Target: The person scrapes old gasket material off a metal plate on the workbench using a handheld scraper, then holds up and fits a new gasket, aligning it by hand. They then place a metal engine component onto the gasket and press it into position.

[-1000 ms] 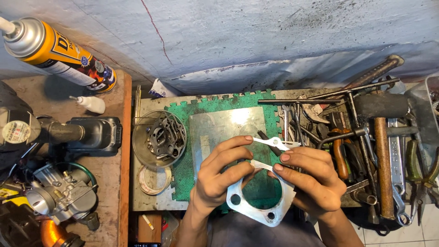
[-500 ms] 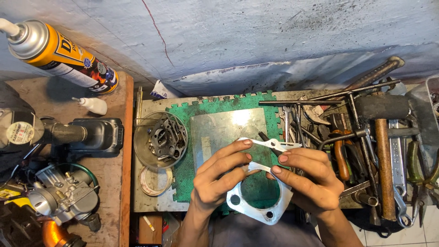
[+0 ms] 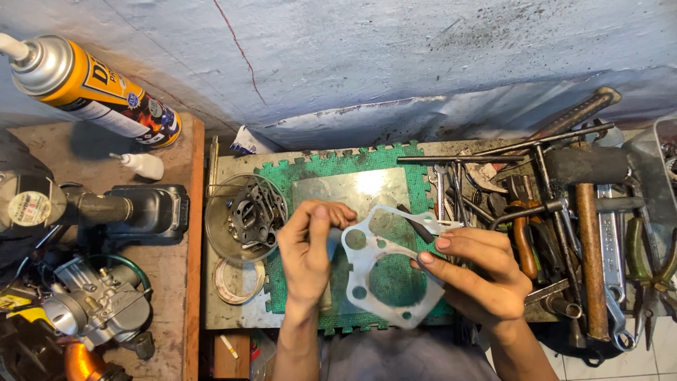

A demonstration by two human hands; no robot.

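Gasket (image 3: pixel 384 271) between left hand (image 3: pixel 307 254), right hand (image 3: pixel 479 271).

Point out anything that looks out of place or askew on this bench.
The spray can lies tipped on its side on the wooden shelf. Hand tools sit in a crossed, tangled heap at right. The gasket held in both hands shows no visible damage.

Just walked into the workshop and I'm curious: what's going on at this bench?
A person holds a thin, pale flat gasket with one large round hole and several small ones up in both bare hands, the left hand at its left edge and the right hand at its right edge. Below it lies a green foam mat. A clear bowl of small metal parts sits to the left, and a pile of hand tools to the right.
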